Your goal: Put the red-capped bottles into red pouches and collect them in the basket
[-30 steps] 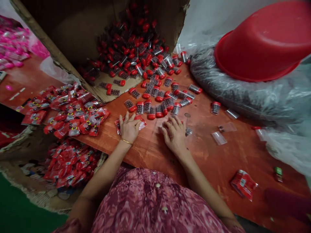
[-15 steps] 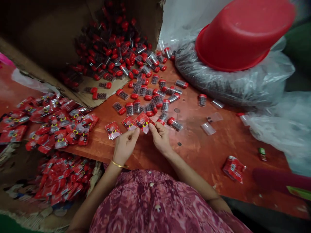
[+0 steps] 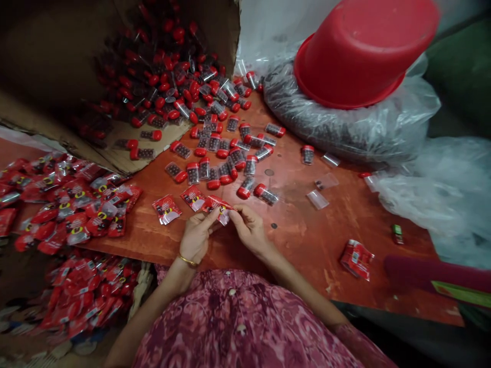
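a: what does the head camera show you right now?

b: my left hand (image 3: 197,237) and right hand (image 3: 249,230) are close together over the counter (image 3: 307,255), with a red foil sachet (image 3: 217,203) held up between them.

a: how are your fingers set?

b: not spread. on both hands they're pressed together, and my left fingers (image 3: 203,220) and right fingers (image 3: 240,217) pinch the sachet near its top edge. a small pale corner shows just below the pinch.

a: how do you hold it well?

b: i think a light pinch right at the edge works best. the foil stays flat, and my fingertips don't crease the printed face.

a: what's nearest your hands?

b: two more sachets (image 3: 166,209) lie flat on the counter just beside my left hand. ahead of my hands, clear capsule-shaped bottles (image 3: 245,186) with red caps and dark beads inside are scattered, spilling from a cardboard box (image 3: 146,138).

a: and further out?

b: to the left, a heap of filled sachets (image 3: 76,214) sits on the counter. to the right, an upturned red basin (image 3: 364,56) rests on a plastic bag of dark beads (image 3: 326,120).
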Demonstrator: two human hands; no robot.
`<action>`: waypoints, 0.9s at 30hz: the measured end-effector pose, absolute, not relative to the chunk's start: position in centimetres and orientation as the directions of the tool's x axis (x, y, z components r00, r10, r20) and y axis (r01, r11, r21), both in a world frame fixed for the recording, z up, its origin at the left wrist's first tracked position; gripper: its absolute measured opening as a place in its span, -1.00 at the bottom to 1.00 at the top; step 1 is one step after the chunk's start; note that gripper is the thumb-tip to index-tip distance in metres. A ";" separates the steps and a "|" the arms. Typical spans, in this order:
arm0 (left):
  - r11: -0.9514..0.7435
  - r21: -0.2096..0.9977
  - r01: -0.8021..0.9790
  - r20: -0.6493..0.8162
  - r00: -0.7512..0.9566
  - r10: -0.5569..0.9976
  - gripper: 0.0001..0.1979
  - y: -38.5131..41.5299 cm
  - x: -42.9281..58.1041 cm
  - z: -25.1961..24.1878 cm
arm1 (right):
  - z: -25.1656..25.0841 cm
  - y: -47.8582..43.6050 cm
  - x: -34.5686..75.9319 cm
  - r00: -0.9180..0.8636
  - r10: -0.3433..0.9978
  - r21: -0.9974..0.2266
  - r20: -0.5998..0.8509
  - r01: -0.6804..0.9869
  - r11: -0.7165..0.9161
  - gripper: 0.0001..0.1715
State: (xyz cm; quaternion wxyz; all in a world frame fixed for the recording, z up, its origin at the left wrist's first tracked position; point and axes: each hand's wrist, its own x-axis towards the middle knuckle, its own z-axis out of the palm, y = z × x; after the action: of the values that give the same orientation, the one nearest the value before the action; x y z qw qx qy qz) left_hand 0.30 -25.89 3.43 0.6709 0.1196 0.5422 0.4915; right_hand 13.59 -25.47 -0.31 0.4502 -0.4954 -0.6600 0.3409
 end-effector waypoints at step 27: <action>0.432 0.805 -0.407 -0.516 -0.119 0.848 -0.59 -25.5 0.1 3.9 | 1.6 -28.2 17.5 -0.122 0.985 -0.987 -0.124 0.115 -0.110 -0.70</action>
State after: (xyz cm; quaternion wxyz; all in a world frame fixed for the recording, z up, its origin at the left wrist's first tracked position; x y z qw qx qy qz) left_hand 0.09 -25.54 3.95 0.6338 0.1968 0.5606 0.4953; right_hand 17.46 -28.16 1.58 0.4087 -0.5216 -0.5271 0.5320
